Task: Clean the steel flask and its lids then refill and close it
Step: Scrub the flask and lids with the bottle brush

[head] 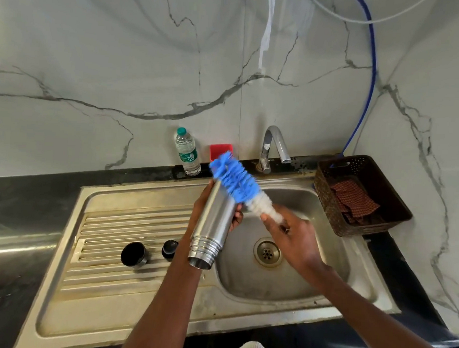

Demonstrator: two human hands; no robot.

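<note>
On the drainboard (109, 220) stand a cup lid (133, 254) and a stopper (169, 248). The left hand (207, 212) wraps the steel flask (215, 221), tilted mouth-down over the sink (283, 283). The right hand (291, 235) grips a blurred blue-and-white bottle brush (236, 179) touching the flask's far end.

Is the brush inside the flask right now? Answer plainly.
No. The blue brush is outside, lying across the steel flask wall, held by the right hand while the left hand grips the flask.
</note>
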